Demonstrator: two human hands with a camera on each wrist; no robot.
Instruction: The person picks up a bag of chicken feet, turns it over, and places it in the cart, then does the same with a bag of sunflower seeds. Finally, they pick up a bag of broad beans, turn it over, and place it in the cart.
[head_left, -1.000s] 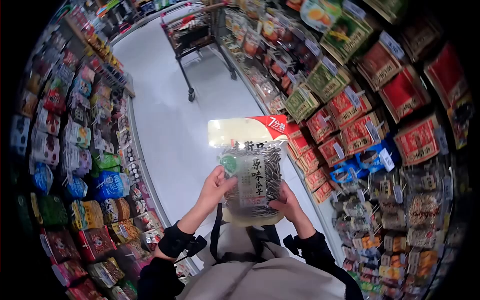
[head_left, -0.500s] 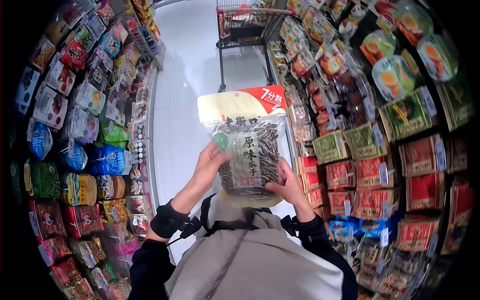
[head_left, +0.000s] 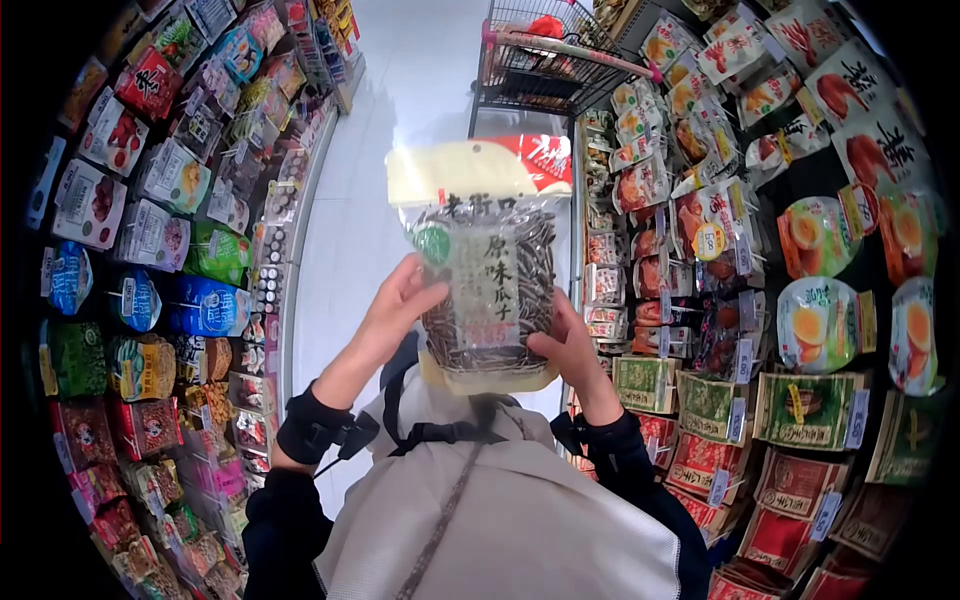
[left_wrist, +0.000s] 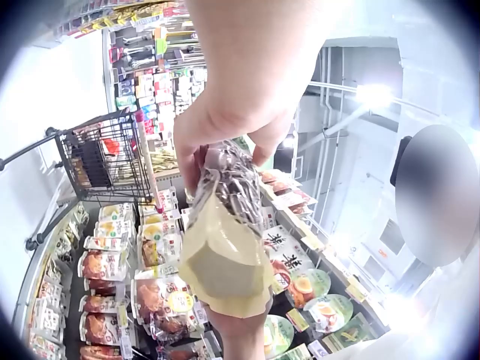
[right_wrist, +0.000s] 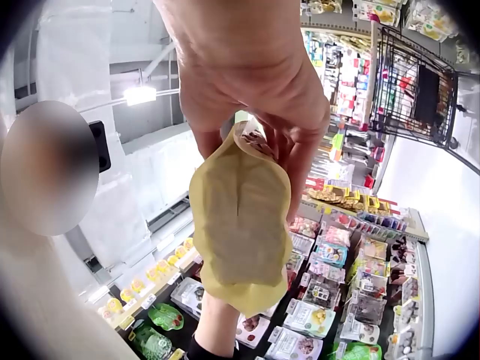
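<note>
A clear bag of dark seeds [head_left: 490, 290] with a cream and red top is held upright in front of the body. My left hand [head_left: 392, 310] pinches its left edge, thumb on the front. On the lower right edge my right hand [head_left: 572, 350] grips it, thumb also on the front; the fingers behind the bag are hidden. The left wrist view shows the bag's cream bottom [left_wrist: 225, 270] below my left hand [left_wrist: 240, 112]. In the right wrist view the same bottom [right_wrist: 241, 225] hangs under my right hand [right_wrist: 251, 90].
A shopping cart [head_left: 545, 70] stands ahead in the aisle, near the right shelves. Packaged snacks hang on the left, with a blue bag [head_left: 208, 305] among them. Egg packs [head_left: 818, 325] and green packets [head_left: 810, 410] fill the right side. The pale floor [head_left: 365, 150] runs between.
The view has turned toward the right shelves, bringing more egg and meat packs in. Both hands keep hold of the bag, which appears slightly higher and further left in the head view.
</note>
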